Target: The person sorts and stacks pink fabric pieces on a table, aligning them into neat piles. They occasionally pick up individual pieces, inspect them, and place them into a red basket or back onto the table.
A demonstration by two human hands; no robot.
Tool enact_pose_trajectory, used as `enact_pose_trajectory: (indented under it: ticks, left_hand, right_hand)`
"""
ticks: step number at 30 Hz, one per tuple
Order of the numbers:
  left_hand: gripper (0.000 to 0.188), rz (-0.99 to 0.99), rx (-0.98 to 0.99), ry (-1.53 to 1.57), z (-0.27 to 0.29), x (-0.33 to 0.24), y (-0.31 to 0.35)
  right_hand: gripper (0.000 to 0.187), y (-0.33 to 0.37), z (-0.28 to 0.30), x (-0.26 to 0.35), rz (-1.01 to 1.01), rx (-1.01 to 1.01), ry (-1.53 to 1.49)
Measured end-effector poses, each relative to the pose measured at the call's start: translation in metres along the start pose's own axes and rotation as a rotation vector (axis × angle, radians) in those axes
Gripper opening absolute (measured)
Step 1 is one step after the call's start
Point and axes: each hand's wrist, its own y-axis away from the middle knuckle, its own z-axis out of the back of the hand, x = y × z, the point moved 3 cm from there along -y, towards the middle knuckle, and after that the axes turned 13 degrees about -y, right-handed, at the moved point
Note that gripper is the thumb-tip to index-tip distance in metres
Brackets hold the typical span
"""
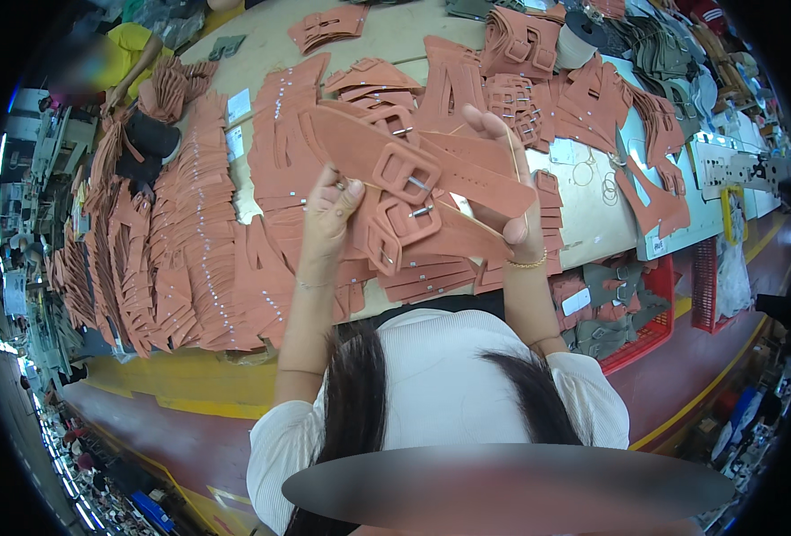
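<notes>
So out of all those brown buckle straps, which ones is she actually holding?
The small bundle of straps lifted between her left hand and right hand; all the others lie in stacks on the table.

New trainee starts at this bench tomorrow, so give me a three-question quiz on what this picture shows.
1. True or false: both hands hold the bundle of terracotta buckled straps.
2. Multiple choice: the red plastic basket sits A) on the table, B) below the table edge to the person's right, C) in the person's lap.
3. Fill in: a thin ___ band is stretched around the right hand and the bundle.

Key: 1 true, the left hand grips it too; 2 B; 3 rubber.
</notes>
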Motion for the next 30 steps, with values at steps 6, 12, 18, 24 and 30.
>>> enact_pose_trajectory:
  ticks: [6, 12, 18, 24, 30]
  left_hand:
    - [0.035, -0.147, 0.058, -0.758, 0.003, -0.052, -0.008]
    - [0.037, -0.232, 0.226, -1.25, -0.004, -0.091, -0.009]
    - [0.039, 0.123, 0.361, -0.806, 0.0, -0.067, -0.017]
    - [0.034, 0.172, 0.264, -0.531, 0.021, -0.045, -0.029]
    - [0.031, 0.107, 0.211, -0.791, 0.013, -0.048, -0.024]
  right_hand:
    - [0.119, -0.008, 0.019, 0.012, -0.069, 0.151, 0.323]
    - [0.116, -0.026, 0.026, -0.003, -0.165, 0.161, 0.156]
    - [0.113, -0.017, 0.02, -0.029, -0.219, 0.12, 0.125]
    - [0.122, -0.006, 0.016, -0.034, -0.14, 0.234, 0.409]
    - [0.118, -0.01, 0.014, -0.036, -0.127, 0.192, 0.46]
